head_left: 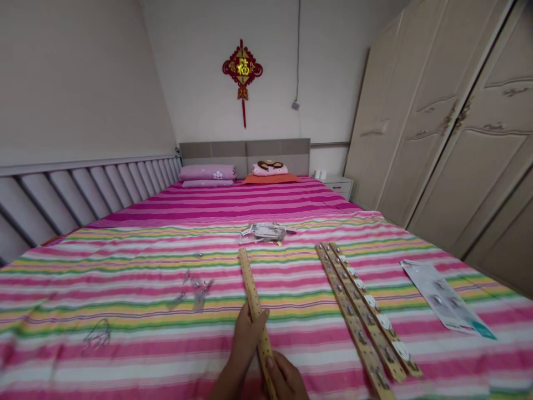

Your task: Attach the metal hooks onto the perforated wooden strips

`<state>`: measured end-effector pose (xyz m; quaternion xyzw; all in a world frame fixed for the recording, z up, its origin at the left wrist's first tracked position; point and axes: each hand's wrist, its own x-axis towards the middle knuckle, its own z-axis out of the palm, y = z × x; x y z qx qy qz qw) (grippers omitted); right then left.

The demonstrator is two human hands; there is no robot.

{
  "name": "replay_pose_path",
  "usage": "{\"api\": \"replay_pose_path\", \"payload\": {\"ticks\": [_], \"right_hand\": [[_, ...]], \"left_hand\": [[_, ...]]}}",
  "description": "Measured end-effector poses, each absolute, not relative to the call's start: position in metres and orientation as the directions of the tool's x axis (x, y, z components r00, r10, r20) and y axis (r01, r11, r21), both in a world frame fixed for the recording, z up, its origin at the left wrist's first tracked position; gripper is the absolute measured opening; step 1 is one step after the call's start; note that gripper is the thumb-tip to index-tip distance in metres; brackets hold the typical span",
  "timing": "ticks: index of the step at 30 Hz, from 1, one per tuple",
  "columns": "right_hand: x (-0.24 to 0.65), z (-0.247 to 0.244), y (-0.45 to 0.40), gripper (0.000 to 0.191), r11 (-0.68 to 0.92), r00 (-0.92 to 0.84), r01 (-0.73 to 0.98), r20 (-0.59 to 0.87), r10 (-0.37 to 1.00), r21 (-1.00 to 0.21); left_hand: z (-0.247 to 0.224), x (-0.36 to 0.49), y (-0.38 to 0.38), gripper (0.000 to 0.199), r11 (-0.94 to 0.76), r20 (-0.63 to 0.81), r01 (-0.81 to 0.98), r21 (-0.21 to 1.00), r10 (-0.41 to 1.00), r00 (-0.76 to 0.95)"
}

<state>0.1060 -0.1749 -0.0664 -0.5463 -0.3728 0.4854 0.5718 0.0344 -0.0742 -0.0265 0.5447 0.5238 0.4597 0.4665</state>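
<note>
Both hands grip one long, narrow wooden strip (252,286) with a row of small holes, held lengthwise in front of me over the striped cloth. My left hand (246,333) is wrapped round its middle, the thumb lying across the top. Closer to me, my right hand (285,376) pinches the strip near its lower end. To the right lie several similar wooden strips (353,311) side by side, with metal pieces fixed along them and white round pieces (385,321) on the rightmost. Small clear plastic wrappers (199,291) with shiny bits are scattered left of my hands.
A clear bag of metal parts (266,231) lies beyond the strip. At the right is a clear blister pack (445,300), at the left a tangle of thin wire (97,335). The striped cloth (137,289) covers the bed; a rail (91,191) runs along its left side.
</note>
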Motion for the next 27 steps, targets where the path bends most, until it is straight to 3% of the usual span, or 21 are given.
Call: {"api": "replay_pose_path", "payload": {"ticks": [8,15,20,22,24,27], "right_hand": [[0.105,-0.083,-0.173,0.061,0.034,0.185,-0.082,0.018,0.983,-0.996],[0.124,-0.093,-0.195,0.061,0.093,0.188,0.215,0.135,0.973,-0.972],[0.184,-0.053,-0.222,0.033,0.211,0.434,0.412,0.394,0.81,-0.886],[0.215,-0.035,-0.236,0.029,0.197,0.486,0.461,0.432,0.76,-0.865],[0.241,-0.028,-0.251,0.031,0.152,0.621,0.44,0.423,0.66,-0.885],[0.262,-0.042,-0.272,0.037,0.032,0.827,0.219,0.203,0.525,-0.975]], "left_hand": [[-0.033,0.037,-0.074,0.02,-0.151,0.212,0.486,0.861,0.975,-0.072],[-0.028,0.027,-0.06,0.021,-0.217,0.247,0.565,0.796,0.969,0.024],[-0.029,0.005,-0.038,0.029,-0.159,0.271,0.772,0.615,0.962,-0.018],[-0.034,0.003,-0.034,0.036,-0.107,0.262,0.832,0.544,0.964,-0.048],[-0.039,0.003,-0.033,0.044,-0.08,0.253,0.854,0.514,0.966,-0.062],[-0.042,0.004,-0.033,0.052,-0.078,0.233,0.841,0.536,0.971,-0.059]]}}
